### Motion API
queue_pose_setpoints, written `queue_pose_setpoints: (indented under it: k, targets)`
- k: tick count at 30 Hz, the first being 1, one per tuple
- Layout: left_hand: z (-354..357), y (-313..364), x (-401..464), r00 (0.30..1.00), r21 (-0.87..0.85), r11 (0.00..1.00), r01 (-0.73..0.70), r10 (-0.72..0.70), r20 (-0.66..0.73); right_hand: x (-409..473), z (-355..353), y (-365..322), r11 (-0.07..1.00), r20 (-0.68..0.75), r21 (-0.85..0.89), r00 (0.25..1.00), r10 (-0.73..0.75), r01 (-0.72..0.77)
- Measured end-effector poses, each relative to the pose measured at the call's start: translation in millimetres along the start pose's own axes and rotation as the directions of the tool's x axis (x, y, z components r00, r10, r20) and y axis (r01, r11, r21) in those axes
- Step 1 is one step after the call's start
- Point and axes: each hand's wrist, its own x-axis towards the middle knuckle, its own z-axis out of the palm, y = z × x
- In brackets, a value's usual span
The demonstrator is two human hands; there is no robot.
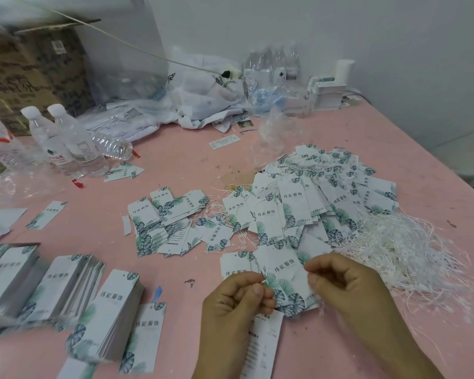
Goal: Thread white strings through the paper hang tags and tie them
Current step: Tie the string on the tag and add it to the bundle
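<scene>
A tag is held at the near edge of the pink worktop, between the two hands. The left hand has a narrow grip, its thumb and fingers pinched on a white string end at the tag's left edge. The right hand is curled just right of the tag; whether anything is held in its grip cannot be told. A second tag is seen below the left hand. A heap of strung tags is spread beyond the hands, and a tangle of loose strings lies to the right. Stacks of tags are set at the near left. Bottles are stood at the far left.
</scene>
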Motion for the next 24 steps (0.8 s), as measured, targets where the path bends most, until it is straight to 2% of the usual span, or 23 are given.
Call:
queue_pose_setpoints:
  k: [1, 3, 5, 8, 16, 18, 20, 22, 24]
  targets:
    - [-0.1, -0.4, 0.2, 1.0, 0.0, 1.0, 0.008, -0.008, -0.002, -1.9, 1.3, 0.2, 0.991, 0.014, -0.122, 0.998, -0.062, 0.063]
    - [-0.3, 0.9, 0.4, 1.0, -0.001, 1.0, 0.012, -0.012, -0.003, -4.6, 6.1, 0.2, 0.898, 0.095, -0.374, 0.972, -0.213, 0.233]
    - [-1.1, 0.5, 1.0, 1.0, -0.01, 1.0, 0.014, -0.014, -0.015, -5.9, 11.9, 0.1, 0.796, 0.199, -0.486, 0.932, -0.302, 0.361]
    - [-2.3, -1.5, 1.7, 1.0, -0.012, 1.0, 0.013, -0.013, -0.02, -5.7, 19.1, 1.0, 0.718, 0.275, -0.547, 0.902, -0.332, 0.431]
    - [-3.8, -4.6, 1.2, 1.0, 0.003, 1.0, -0.01, 0.01, -0.003, -7.9, 26.9, 0.2, 0.674, 0.28, -0.568, 0.881, -0.382, 0.473]
    - [-4.9, -3.6, 0.2, 0.999, 0.055, 0.998, -0.038, 0.037, 0.009, -9.8, 27.3, -3.1, 0.684, 0.255, -0.557, 0.881, -0.4, 0.472]
    - [-5.2, -1.9, -2.1, 0.998, 0.122, 0.99, -0.066, 0.065, 0.013, -12.6, 25.9, -5.1, 0.755, 0.197, -0.518, 0.914, -0.354, 0.403]
    - [-4.5, 0.5, -4.7, 0.996, 0.165, 0.982, -0.089, 0.089, 0.008, -15.4, 25.7, -5.9, 0.874, 0.162, -0.376, 0.95, -0.265, 0.308]
    - [-2.3, 2.5, -8.1, 0.993, 0.205, 0.971, -0.121, 0.119, 0.022, -16.0, 27.2, -7.7, 0.968, 0.123, -0.16, 0.977, -0.174, 0.193]
